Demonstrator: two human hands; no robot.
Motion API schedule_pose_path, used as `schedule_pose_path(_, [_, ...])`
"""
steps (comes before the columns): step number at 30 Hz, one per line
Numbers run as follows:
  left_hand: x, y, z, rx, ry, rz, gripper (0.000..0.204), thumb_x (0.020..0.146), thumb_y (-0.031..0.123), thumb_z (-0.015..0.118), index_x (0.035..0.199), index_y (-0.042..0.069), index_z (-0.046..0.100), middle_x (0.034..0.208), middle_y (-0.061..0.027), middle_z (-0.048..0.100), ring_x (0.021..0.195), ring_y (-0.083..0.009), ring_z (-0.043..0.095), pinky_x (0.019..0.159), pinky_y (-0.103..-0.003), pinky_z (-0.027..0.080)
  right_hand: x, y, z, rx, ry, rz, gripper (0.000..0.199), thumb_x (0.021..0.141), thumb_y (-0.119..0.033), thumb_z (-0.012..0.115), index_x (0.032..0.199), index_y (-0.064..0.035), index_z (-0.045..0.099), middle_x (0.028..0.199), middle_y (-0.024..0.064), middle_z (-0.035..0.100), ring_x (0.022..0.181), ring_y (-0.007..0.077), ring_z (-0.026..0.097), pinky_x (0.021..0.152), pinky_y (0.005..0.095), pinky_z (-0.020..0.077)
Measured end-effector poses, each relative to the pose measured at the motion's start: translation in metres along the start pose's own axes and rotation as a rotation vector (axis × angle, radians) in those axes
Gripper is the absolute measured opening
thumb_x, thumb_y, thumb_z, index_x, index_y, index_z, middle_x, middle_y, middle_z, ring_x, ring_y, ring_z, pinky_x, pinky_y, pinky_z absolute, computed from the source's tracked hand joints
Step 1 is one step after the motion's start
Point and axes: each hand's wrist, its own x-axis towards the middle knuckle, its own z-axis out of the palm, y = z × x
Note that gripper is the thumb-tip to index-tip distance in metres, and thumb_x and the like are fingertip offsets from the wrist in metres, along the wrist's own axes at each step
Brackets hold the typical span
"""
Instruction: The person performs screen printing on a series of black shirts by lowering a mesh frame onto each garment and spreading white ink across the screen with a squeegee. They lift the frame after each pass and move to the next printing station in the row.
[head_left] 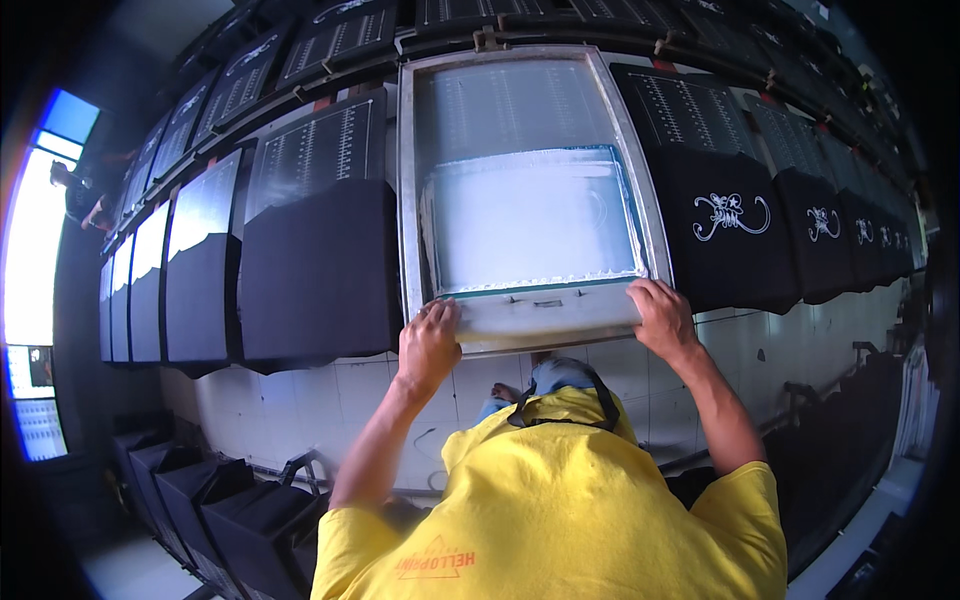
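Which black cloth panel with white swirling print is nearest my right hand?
The black cloth panel immediately right of the grey rectangular screen frame; its white swirling print looks largest. Other printed panels lie farther from your right hand.

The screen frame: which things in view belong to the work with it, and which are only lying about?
In use, it seems:
screen frame, held at its near edge
left grip and right grip
plain dark cloth, left of it
patterned dark cloth, right of it

Probably just about:
small dark scrap on the floor
draped dark row, lower left
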Motion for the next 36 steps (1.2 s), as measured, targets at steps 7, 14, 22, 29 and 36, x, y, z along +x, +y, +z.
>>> schedule_pose_path(7, [0.034,-0.025,0.009,0.035,0.102,0.079,0.047,0.063,-0.005,0.068,0.109,0.003,0.066,0.118,-0.0114,0.070,0.114,-0.0289,0.067,0.093,-0.038,0.058,0.033,0.014,0.016,-0.037,0.102,-0.068,0.024,0.069,0.008,0.061,0.092,-0.0001,0.061,0.102,0.0125,0.066,0.090,0.0317,0.065,0.079,0.0394,0.0551])
schedule_pose_path(14, [0.132,-0.062,0.002,0.035,0.049,0.062,0.040,0.068,-0.003,0.067,0.109,0.002,0.066,0.111,-0.0136,0.071,0.106,-0.0308,0.070,0.091,-0.039,0.059,0.125,0.065,0.024,-0.055,0.088,-0.061,0.023,0.068,0.006,0.061,0.090,-0.0015,0.061,0.094,0.0121,0.067,0.088,0.0324,0.067,0.076,0.0413,0.0564])
schedule_pose_path(22, [0.199,-0.084,-0.008,0.020,0.052,0.065,0.028,0.070,-0.003,0.065,0.097,0.003,0.067,0.095,-0.0143,0.071,0.089,-0.0345,0.071,0.077,-0.043,0.060,0.195,0.096,0.020,-0.069,0.027,-0.030,0.013,0.073,0.002,0.064,0.085,-0.0026,0.062,0.088,0.0133,0.068,0.086,0.0342,0.068,0.077,0.0447,0.0570])
schedule_pose_path(29, [0.200,-0.082,-0.026,0.021,0.048,0.005,0.022,0.074,-0.001,0.063,0.094,0.004,0.069,0.093,-0.0174,0.071,0.085,-0.0371,0.071,0.072,-0.044,0.059,0.196,0.085,0.004,-0.047,0.065,-0.038,0.017,0.074,0.002,0.063,0.091,-0.0017,0.064,0.093,0.0145,0.069,0.092,0.0353,0.068,0.080,0.0453,0.0563])
schedule_pose_path(36, [0.100,-0.030,-0.044,0.057,0.101,0.051,0.036,0.071,-0.002,0.069,0.106,0.008,0.070,0.099,-0.0122,0.072,0.091,-0.0304,0.072,0.075,-0.040,0.061,0.098,0.044,-0.011,-0.099,0.062,-0.061,0.031,0.073,0.002,0.064,0.103,-0.0038,0.065,0.103,0.0106,0.069,0.100,0.0309,0.067,0.081,0.0421,0.0568])
